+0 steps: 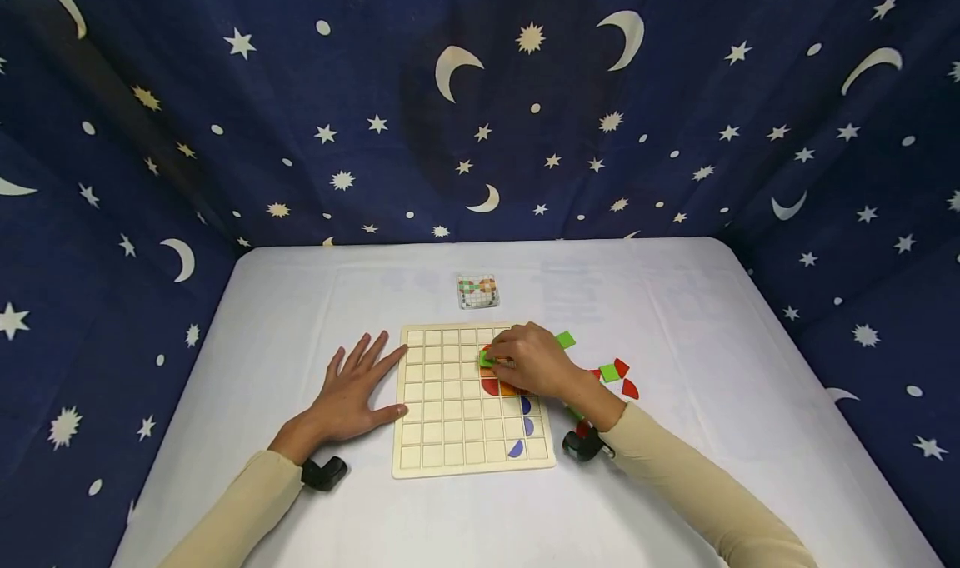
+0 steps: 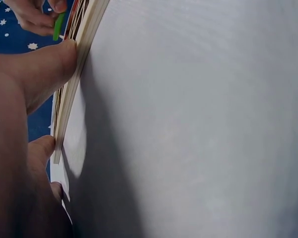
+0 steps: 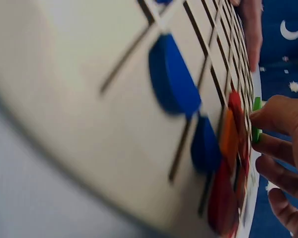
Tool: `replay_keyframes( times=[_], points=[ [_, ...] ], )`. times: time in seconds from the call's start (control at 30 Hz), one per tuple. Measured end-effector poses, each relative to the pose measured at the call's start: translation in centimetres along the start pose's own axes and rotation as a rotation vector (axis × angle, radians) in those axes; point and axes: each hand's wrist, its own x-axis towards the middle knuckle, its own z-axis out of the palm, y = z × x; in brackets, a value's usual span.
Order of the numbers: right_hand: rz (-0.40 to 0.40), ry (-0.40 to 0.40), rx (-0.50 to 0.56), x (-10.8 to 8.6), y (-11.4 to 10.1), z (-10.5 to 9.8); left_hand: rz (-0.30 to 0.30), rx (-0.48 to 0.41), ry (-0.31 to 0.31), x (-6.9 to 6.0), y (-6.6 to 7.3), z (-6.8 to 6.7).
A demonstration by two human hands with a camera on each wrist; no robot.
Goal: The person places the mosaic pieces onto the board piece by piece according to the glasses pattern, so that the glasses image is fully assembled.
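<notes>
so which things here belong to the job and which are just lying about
In the job:
green tile in right hand
gridded board, left hand touching it
red, orange and blue pieces on it
probably the patterned card

Lying about:
loose red and green pieces, perhaps for later

In the head view, the right hand (image 1: pixel 536 361) covers upper right cells of the grid board (image 1: pixel 442 401) and part of the green piece (image 1: pixel 484 359) it pinches, the right wrist (image 1: pixel 597 403) obscures part of a loose red piece (image 1: pixel 582 428), the lower edge crops both sleeves (image 1: pixel 232 510), and the printed details of the card (image 1: pixel 477 291) are too small to read. In the left wrist view, the board appears nearly edge-on, concealing its cells. In the right wrist view, the nearest blue pieces (image 3: pixel 174 77) are blurred.
</notes>
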Motion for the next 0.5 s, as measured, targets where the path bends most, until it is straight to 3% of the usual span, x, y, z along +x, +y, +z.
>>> replay_keyframes(
  times=[0.2,0.5],
  points=[
    [-0.058,-0.009,-0.030,1.0,-1.1,2.0,0.008,0.009,-0.002,0.0,-0.1,0.0],
    [-0.042,-0.079,-0.063,0.6,-1.5,1.6,-0.010,0.027,-0.042,0.1,-0.2,0.0]
  ],
)
